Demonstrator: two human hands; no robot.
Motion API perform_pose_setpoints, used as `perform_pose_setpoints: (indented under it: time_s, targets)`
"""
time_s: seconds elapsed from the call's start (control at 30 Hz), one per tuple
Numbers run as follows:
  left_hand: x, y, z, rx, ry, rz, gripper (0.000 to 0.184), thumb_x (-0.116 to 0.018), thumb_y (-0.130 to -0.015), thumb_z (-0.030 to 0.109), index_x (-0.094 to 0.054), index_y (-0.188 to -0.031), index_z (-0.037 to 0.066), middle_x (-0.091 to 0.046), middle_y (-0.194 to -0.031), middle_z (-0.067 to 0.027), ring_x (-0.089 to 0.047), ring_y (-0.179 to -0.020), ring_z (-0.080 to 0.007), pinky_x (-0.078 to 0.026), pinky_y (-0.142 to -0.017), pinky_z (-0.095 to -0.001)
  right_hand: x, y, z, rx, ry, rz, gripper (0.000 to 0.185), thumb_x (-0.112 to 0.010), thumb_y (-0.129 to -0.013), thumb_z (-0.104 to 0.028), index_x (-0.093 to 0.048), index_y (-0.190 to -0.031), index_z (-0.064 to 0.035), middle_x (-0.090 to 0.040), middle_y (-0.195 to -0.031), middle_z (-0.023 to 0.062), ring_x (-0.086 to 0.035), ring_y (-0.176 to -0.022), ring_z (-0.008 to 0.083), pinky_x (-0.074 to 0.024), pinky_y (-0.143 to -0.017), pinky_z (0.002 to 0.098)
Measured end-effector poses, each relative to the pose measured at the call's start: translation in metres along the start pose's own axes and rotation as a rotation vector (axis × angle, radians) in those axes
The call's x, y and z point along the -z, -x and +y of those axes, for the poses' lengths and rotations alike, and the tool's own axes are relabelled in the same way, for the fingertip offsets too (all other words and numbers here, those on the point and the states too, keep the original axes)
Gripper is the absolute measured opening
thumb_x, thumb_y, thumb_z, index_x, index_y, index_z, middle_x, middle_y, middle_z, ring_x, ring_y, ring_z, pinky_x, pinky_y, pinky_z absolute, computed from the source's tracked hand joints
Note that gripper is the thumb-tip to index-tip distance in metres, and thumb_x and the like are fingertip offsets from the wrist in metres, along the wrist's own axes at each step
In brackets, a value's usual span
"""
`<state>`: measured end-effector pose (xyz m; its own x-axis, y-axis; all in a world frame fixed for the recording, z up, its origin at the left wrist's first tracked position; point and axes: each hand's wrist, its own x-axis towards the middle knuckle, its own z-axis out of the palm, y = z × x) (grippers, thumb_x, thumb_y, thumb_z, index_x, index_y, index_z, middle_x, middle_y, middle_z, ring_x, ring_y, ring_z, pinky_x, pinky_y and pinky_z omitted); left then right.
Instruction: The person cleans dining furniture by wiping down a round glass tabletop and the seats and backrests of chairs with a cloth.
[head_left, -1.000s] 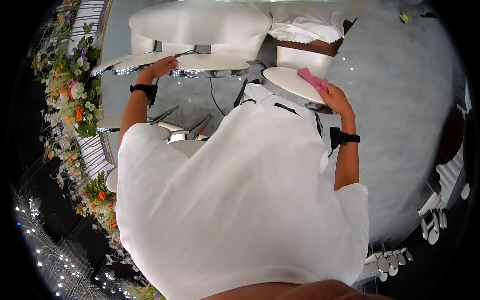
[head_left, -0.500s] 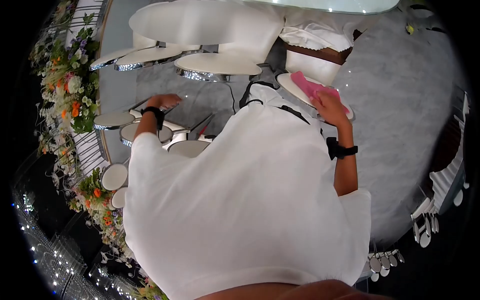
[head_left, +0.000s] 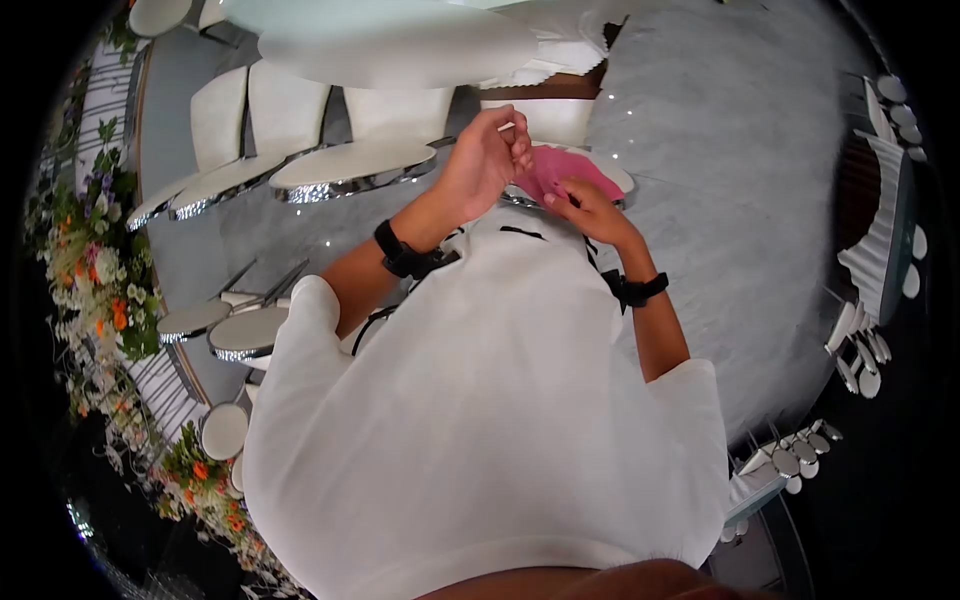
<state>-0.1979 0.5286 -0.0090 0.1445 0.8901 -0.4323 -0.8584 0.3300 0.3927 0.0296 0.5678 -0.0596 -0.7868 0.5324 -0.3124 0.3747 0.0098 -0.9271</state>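
Observation:
A pink cloth (head_left: 572, 172) is spread over the round white seat of a chair (head_left: 622, 182) in front of me. My right hand (head_left: 592, 210) has hold of the cloth's near side, thumb and fingers closing on it. Just left of the cloth, my left hand (head_left: 485, 165) is raised with its fingers curled in and the palm partly showing; I see nothing in it. Its fingertips are close to the cloth's left edge, and I cannot tell if they touch.
White chairs with glittering rims (head_left: 350, 172) stand in a row to the left, beside a white-topped table (head_left: 390, 45). More chairs (head_left: 245, 332) are nearer on the left, by a bank of flowers (head_left: 110, 270). Grey floor (head_left: 740, 230) lies to the right.
My left hand has swung from the far left over to beside the cloth, its fingers now curled. My right hand has shifted left, and the cloth looks more spread out. The view has turned.

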Motion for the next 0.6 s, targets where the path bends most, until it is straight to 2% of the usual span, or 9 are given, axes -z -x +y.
perform_pose_setpoints:
  time_s: [0.1, 0.17, 0.23, 0.3, 0.43, 0.47, 0.5, 0.57, 0.6]
  targets:
    - [0.011, -0.044, -0.042, -0.011, -0.007, 0.055, 0.022, -0.049, -0.099, 0.025, -0.053, -0.087, 0.007, -0.048, -0.072, -0.0011, -0.049, -0.072, -0.0132, -0.041, -0.071, -0.0291, 0.025, 0.028, 0.014, -0.162, -0.232, 0.130, 0.027, -0.058, -0.100, -0.024, -0.058, -0.086, -0.0005, -0.045, -0.072, -0.0059, -0.039, -0.068, 0.0057, -0.0340, -0.058, 0.0259]
    - [0.010, -0.052, -0.092, -0.322, -1.010, 0.077, 0.021, -0.049, -0.099, 0.019, -0.056, -0.087, 0.004, -0.054, -0.077, -0.0018, -0.051, -0.074, -0.0108, -0.042, -0.070, -0.0261, 0.036, 0.057, 0.016, -0.052, -0.298, 0.156, 0.023, -0.058, -0.100, -0.024, -0.060, -0.092, -0.0022, -0.045, -0.073, -0.0063, -0.041, -0.070, 0.0053, -0.0352, -0.062, 0.0237]
    - [0.002, -0.052, -0.103, -0.318, -0.999, 0.096, 0.021, -0.051, -0.099, 0.017, -0.059, -0.090, 0.000, -0.058, -0.081, -0.0035, -0.052, -0.076, -0.0098, -0.043, -0.070, -0.0246, 0.038, 0.066, 0.007, -0.072, -0.325, 0.178, 0.024, -0.058, -0.100, -0.023, -0.060, -0.095, -0.0004, -0.048, -0.079, -0.0021, -0.044, -0.075, 0.0084, -0.0388, -0.068, 0.0248]
    - [-0.015, -0.057, -0.112, -0.442, -1.299, -0.119, 0.022, -0.054, -0.099, 0.019, -0.059, -0.093, -0.002, -0.058, -0.085, -0.0061, -0.053, -0.077, -0.0121, -0.044, -0.070, -0.0257, 0.053, 0.063, 0.007, 0.208, -0.044, 0.220, 0.024, -0.057, -0.099, -0.023, -0.059, -0.099, 0.0015, -0.052, -0.089, 0.0044, -0.048, -0.081, 0.0150, -0.0420, -0.074, 0.0284]
    - [-0.010, -0.074, -0.127, -0.542, -1.491, -0.283, 0.024, -0.054, -0.100, 0.022, -0.060, -0.106, 0.000, -0.062, -0.101, -0.0121, -0.060, -0.082, -0.0259, -0.048, -0.077, -0.0345, 0.049, 0.041, 0.072, 0.316, -0.084, 0.199, 0.026, -0.056, -0.099, -0.023, -0.057, -0.103, 0.0023, -0.055, -0.099, 0.0104, -0.052, -0.087, 0.0219, -0.0443, -0.078, 0.0328]
    - [-0.007, -0.077, -0.135, -0.551, -1.507, -0.278, 0.024, -0.054, -0.100, 0.022, -0.060, -0.106, 0.000, -0.062, -0.101, -0.0121, -0.060, -0.082, -0.0259, -0.048, -0.077, -0.0345, 0.049, 0.034, 0.095, 0.360, 0.116, 0.197, 0.026, -0.056, -0.100, -0.024, -0.057, -0.105, 0.0016, -0.056, -0.098, 0.0109, -0.054, -0.087, 0.0231, -0.0449, -0.079, 0.0334]
    - [0.003, -0.074, -0.131, -0.532, -1.564, -0.281, 0.027, -0.053, -0.101, 0.026, -0.060, -0.109, 0.001, -0.063, -0.103, -0.0140, -0.061, -0.086, -0.0295, -0.049, -0.079, -0.0367, 0.047, 0.030, 0.100, 0.385, 0.320, 0.196, 0.026, -0.055, -0.100, -0.025, -0.057, -0.106, 0.0008, -0.057, -0.097, 0.0113, -0.055, -0.087, 0.0242, -0.0454, -0.079, 0.0340]
    - [0.011, -0.071, -0.129, -0.516, -1.642, -0.282, 0.031, -0.052, -0.101, 0.029, -0.060, -0.113, 0.002, -0.064, -0.104, -0.0158, -0.062, -0.089, -0.0332, -0.049, -0.082, -0.0389, 0.054, 0.033, 0.103, 0.337, 0.310, 0.171, 0.026, -0.055, -0.100, -0.025, -0.057, -0.107, 0.0006, -0.058, -0.096, 0.0109, -0.057, -0.088, 0.0237, -0.0459, -0.081, 0.0351]
    - [0.012, -0.067, -0.128, -0.362, -1.698, -0.220, 0.034, -0.050, -0.102, 0.032, -0.060, -0.114, 0.002, -0.065, -0.105, -0.0172, -0.063, -0.093, -0.0351, -0.050, -0.082, -0.0397, 0.056, 0.035, 0.104, 0.272, 0.306, 0.137, 0.026, -0.055, -0.100, -0.025, -0.057, -0.107, 0.0004, -0.059, -0.096, 0.0105, -0.058, -0.089, 0.0231, -0.0464, -0.082, 0.0362]
